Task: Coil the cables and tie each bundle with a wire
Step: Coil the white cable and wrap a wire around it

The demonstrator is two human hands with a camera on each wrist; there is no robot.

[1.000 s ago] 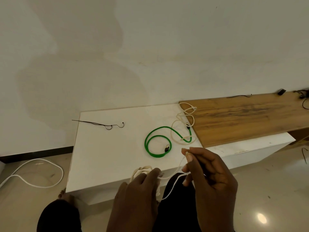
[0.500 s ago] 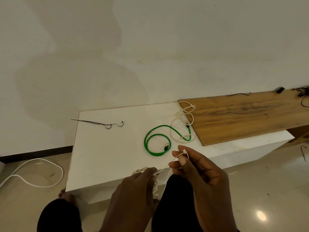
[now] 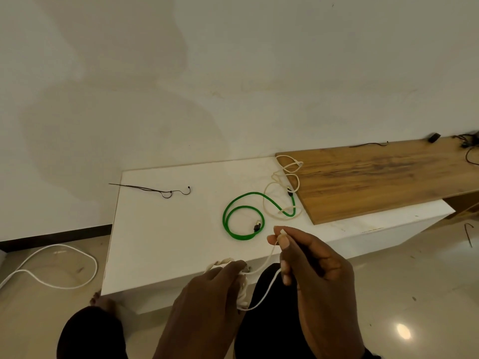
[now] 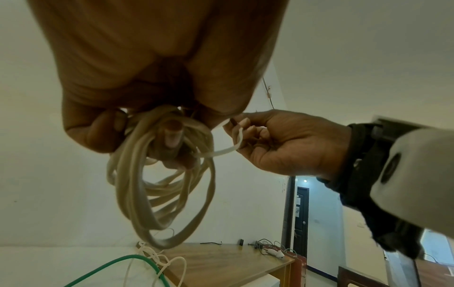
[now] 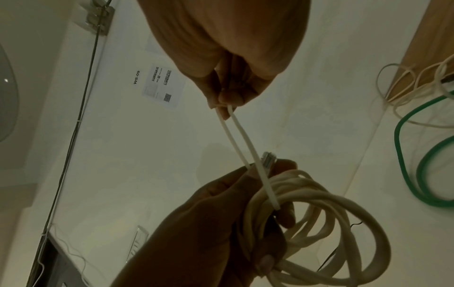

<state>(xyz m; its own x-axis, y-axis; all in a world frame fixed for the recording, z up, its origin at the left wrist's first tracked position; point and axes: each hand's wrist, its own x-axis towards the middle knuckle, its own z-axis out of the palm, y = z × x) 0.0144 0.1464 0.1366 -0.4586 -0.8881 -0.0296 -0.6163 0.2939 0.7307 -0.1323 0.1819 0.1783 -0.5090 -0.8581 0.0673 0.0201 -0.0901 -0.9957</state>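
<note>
My left hand [image 3: 220,283] grips a coiled cream cable [image 4: 159,190] at the near edge of the white table [image 3: 166,229]; the coil [image 5: 326,213] hangs in several loops below its fingers. My right hand [image 3: 282,239] pinches both ends of a thin white tie wire [image 5: 239,139] that wraps round the bundle. The tie wire [image 3: 264,265] runs taut from the coil up to my right fingertips [image 4: 238,124]. A green cable [image 3: 243,218] lies loosely looped on the table, with another cream cable [image 3: 282,187] tangled beside it.
A thin dark wire [image 3: 160,190] lies at the table's far left. A wooden board [image 3: 375,177] overlaps the table's right side, with dark wires at its far end. A white cable [image 3: 51,265] curls on the floor at left. My knees are below the table edge.
My right hand has risen and pulled the tie wire's ends up and away from the coil, drawing it tighter. My left hand keeps the coil at the table edge.
</note>
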